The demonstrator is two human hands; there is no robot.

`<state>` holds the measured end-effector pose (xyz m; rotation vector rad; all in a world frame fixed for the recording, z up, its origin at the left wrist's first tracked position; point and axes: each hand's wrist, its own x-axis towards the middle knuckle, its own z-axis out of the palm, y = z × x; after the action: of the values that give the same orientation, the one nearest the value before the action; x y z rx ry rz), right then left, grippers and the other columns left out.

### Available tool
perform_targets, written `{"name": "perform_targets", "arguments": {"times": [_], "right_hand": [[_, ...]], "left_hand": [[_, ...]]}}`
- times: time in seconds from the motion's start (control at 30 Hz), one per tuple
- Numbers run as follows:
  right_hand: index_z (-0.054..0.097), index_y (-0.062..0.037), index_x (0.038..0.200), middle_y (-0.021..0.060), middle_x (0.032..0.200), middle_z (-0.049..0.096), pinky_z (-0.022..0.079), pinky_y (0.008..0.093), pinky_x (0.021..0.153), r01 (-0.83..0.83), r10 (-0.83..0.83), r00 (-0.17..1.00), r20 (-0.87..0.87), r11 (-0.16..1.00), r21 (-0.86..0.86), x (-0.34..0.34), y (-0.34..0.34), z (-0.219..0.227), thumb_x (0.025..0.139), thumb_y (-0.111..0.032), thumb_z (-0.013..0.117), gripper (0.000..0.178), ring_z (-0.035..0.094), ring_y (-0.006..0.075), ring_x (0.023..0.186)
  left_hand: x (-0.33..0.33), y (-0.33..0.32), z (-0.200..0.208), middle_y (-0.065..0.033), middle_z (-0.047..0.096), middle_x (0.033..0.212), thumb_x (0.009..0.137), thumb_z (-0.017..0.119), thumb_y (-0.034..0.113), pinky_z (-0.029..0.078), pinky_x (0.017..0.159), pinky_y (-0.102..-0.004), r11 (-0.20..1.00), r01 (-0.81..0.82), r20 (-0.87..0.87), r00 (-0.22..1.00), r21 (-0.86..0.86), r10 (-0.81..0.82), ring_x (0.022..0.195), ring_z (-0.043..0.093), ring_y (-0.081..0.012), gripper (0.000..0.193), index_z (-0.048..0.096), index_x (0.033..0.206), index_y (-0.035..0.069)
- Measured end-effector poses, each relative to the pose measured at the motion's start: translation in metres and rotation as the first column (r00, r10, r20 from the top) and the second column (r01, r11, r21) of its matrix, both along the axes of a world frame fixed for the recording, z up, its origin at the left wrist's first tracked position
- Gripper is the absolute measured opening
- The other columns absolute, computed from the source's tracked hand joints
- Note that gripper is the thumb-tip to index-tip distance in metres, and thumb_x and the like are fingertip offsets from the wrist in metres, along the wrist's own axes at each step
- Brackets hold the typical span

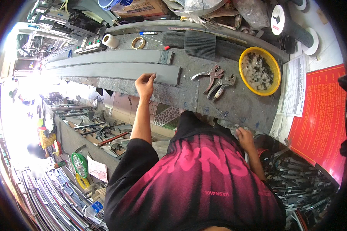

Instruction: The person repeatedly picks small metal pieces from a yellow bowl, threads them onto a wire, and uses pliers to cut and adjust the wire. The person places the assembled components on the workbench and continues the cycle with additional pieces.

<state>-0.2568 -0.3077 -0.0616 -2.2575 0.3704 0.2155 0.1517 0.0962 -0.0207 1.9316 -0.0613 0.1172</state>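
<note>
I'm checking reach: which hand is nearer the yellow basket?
Right. The right hand is by the near edge of the bench, on the body side of the yellow basket; the left hand is farther off to the left, over the nearer gray strip.

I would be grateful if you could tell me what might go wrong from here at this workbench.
The nearer grey strip lies close to the near edge of the workbench, so a nudge from the left hand might push it over.
The yellow basket, near the bench's right end, holds loose small pieces that a bump could spill.
The metal hand tools lie in the open; a sweeping hand might knock them.
</note>
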Motion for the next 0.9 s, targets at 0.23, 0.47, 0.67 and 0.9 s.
{"name": "perform_targets", "arguments": {"times": [0.23, 0.47, 0.67, 0.9], "right_hand": [[0.067, -0.0021, 0.104, 0.0285, 0.096, 0.069, 0.049, 0.0592, 0.079, 0.262, -0.279, 0.96, -0.036, 0.934, -0.244, -0.065, -0.016, -0.056, 0.11, -0.04, 0.049, 0.043, 0.066, 0.0499, 0.091], [0.069, -0.006, 0.095, 0.0205, 0.081, 0.066, 0.047, 0.0561, 0.075, 0.296, -0.329, 0.941, -0.078, 0.913, -0.279, -0.163, 0.078, -0.176, 0.112, -0.043, 0.042, 0.049, 0.065, 0.0454, 0.088], [0.074, -0.0059, 0.096, 0.0205, 0.092, 0.075, 0.052, 0.0461, 0.085, 0.34, -0.37, 0.841, -0.394, 0.929, -0.146, -0.134, 0.091, -0.12, 0.1, -0.048, 0.068, 0.042, 0.071, 0.0399, 0.098], [0.078, -0.0018, 0.096, 0.0315, 0.094, 0.073, 0.055, 0.0569, 0.076, 0.258, -0.518, 0.794, -0.317, 0.76, -0.596, -0.092, 0.066, -0.053, 0.108, -0.058, 0.046, 0.066, 0.071, 0.0507, 0.085]], "left_hand": [[-0.071, 0.022, 0.023, -0.0086, 0.08, 0.089, 0.088, 0.071, -0.004, 0.058, 0.073, -0.0294, 0.881, 0.282, -0.024, 0.955, 0.38, -0.296, 0.083, 0.076, -0.015, 0.01, 0.079, 0.093, 0.001], [-0.071, 0.004, 0.017, -0.0153, 0.075, 0.088, 0.082, 0.074, -0.001, 0.06, 0.067, -0.0382, 0.714, 0.579, -0.124, 0.803, 0.394, -0.583, 0.079, 0.076, -0.0301, 0.009, 0.077, 0.09, 0.003], [-0.012, 0.067, 0.001, -0.0153, 0.077, 0.084, 0.085, 0.073, -0.001, 0.059, 0.072, -0.035, 0.784, 0.461, -0.078, 0.877, 0.416, -0.474, 0.078, 0.077, -0.0239, 0.011, 0.078, 0.094, 0.002], [0.058, 0.157, 0.014, -0.0157, 0.076, 0.085, 0.084, 0.076, -0.002, 0.061, 0.068, -0.0343, 0.849, 0.349, -0.059, 0.933, 0.396, -0.356, 0.076, 0.077, -0.0258, 0.008, 0.077, 0.091, -0.001]]}}
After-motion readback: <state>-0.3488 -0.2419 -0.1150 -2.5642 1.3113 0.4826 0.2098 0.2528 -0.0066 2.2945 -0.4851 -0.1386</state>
